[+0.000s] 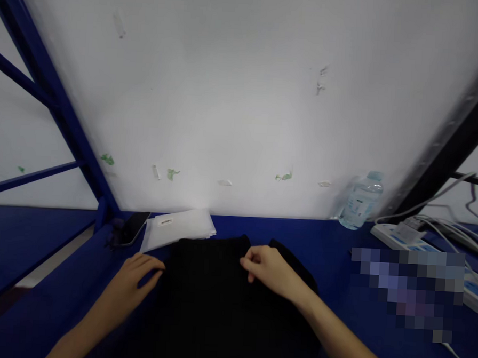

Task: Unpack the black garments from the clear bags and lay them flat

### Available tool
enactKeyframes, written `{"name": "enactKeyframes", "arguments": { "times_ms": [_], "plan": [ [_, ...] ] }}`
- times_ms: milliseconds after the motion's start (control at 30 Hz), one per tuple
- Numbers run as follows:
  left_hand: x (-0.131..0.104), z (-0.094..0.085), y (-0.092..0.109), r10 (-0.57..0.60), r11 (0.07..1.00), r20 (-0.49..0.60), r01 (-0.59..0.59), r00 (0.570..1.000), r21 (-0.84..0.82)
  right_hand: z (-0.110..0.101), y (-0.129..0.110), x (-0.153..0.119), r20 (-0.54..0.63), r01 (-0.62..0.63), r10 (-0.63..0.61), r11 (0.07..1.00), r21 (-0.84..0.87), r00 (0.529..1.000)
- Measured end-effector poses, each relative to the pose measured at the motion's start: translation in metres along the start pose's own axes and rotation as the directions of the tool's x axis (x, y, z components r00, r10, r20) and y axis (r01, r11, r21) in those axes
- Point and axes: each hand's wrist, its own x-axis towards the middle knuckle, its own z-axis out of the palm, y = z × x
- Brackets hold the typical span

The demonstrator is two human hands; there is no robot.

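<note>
A black cloth (208,300), which looks like a garment, lies on the blue table (240,226) in front of me. At its left edge is my left hand (140,275), thumb and fingers apart in a loose curve, with nothing visible between them. My right hand (264,263) rests over the upper right part of the cloth, its fingers curled and the thumb and forefinger brought together. Whether a bit of the black fabric is pinched there is too dark to tell. Behind my right hand, a narrower part of the cloth extends to the right.
White flat packets (180,229) lie behind the cloth, beside a dark phone (134,228). A clear bottle (361,202) stands at the back right near a power strip (404,238) with cables. A blurred patch covers something at the right. Blue frame bars (61,116) rise at the left.
</note>
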Motion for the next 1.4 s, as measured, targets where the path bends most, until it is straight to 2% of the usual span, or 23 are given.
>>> {"name": "enactKeyframes", "arguments": {
  "times_ms": [100, 233, 300, 367, 400, 467, 533, 600, 633, 767, 833, 933, 1067, 1200, 1300, 1400],
  "plan": [
    [0.029, -0.004, -0.004, -0.074, 0.997, -0.101, 0.072, 0.992, -0.022, -0.008, 0.003, 0.03, 0.036, -0.065, 0.062, 0.995, 0.076, 0.997],
    [0.061, 0.01, -0.007, -0.098, 0.994, -0.17, 0.104, 0.981, 0.025, -0.003, 0.013, 0.064, 0.045, -0.154, 0.149, 0.977, 0.148, 0.988],
    [0.064, 0.018, 0.0, -0.107, 0.991, -0.232, 0.123, 0.967, 0.056, -0.003, 0.018, 0.07, -0.006, -0.151, 0.155, 0.97, 0.189, 0.988],
    [0.058, 0.024, 0.015, -0.059, 0.992, -0.27, 0.087, 0.961, 0.09, -0.01, 0.022, 0.065, -0.093, -0.104, 0.127, 0.97, 0.219, 0.987],
    [0.053, 0.026, 0.023, -0.005, 0.993, -0.255, 0.035, 0.967, 0.111, -0.017, 0.024, 0.058, -0.136, -0.069, 0.102, 0.972, 0.225, 0.986],
    [0.042, 0.031, 0.037, 0.123, 0.984, -0.15, -0.101, 0.981, 0.146, -0.032, 0.03, 0.038, -0.191, 0.003, 0.039, 0.976, 0.216, 0.981],
    [0.031, 0.038, 0.043, 0.188, 0.97, -0.014, -0.184, 0.982, 0.158, -0.046, 0.037, 0.012, -0.174, 0.063, -0.03, 0.98, 0.187, 0.984],
    [0.024, 0.048, 0.041, 0.173, 0.97, 0.078, -0.184, 0.982, 0.159, -0.052, 0.047, -0.014, -0.143, 0.101, -0.084, 0.988, 0.119, 0.986],
    [0.021, 0.053, 0.038, 0.161, 0.971, 0.107, -0.177, 0.981, 0.161, -0.052, 0.053, -0.025, -0.11, 0.108, -0.103, 0.994, 0.033, 0.989],
    [0.016, 0.069, 0.028, 0.149, 0.969, 0.155, -0.175, 0.977, 0.175, -0.041, 0.073, -0.052, 0.021, 0.131, -0.13, 0.967, -0.218, 0.991],
    [0.015, 0.071, 0.027, 0.146, 0.969, 0.165, -0.174, 0.976, 0.174, -0.037, 0.075, -0.051, 0.045, 0.145, -0.138, 0.955, -0.259, 0.989],
    [0.014, 0.071, 0.029, 0.126, 0.973, 0.181, -0.157, 0.975, 0.169, -0.044, 0.068, -0.034, 0.028, 0.132, -0.129, 0.947, -0.291, 0.991],
    [0.014, 0.07, 0.03, 0.113, 0.977, 0.183, -0.142, 0.977, 0.156, -0.057, 0.064, 0.005, -0.086, 0.05, -0.083, 0.942, -0.331, 0.993],
    [0.013, 0.071, 0.029, 0.114, 0.982, 0.164, -0.137, 0.98, 0.133, -0.054, 0.075, 0.033, -0.194, -0.079, -0.003, 0.907, -0.413, 0.981],
    [0.011, 0.072, 0.029, 0.118, 0.984, 0.148, -0.135, 0.982, 0.114, -0.048, 0.07, 0.032, -0.284, -0.124, -0.016, 0.875, -0.468, 0.959],
    [0.011, 0.072, 0.029, 0.113, 0.987, 0.144, -0.128, 0.983, 0.098, -0.04, 0.044, 0.018, -0.333, -0.034, -0.159, 0.862, -0.506, 0.929]
  ]
}}
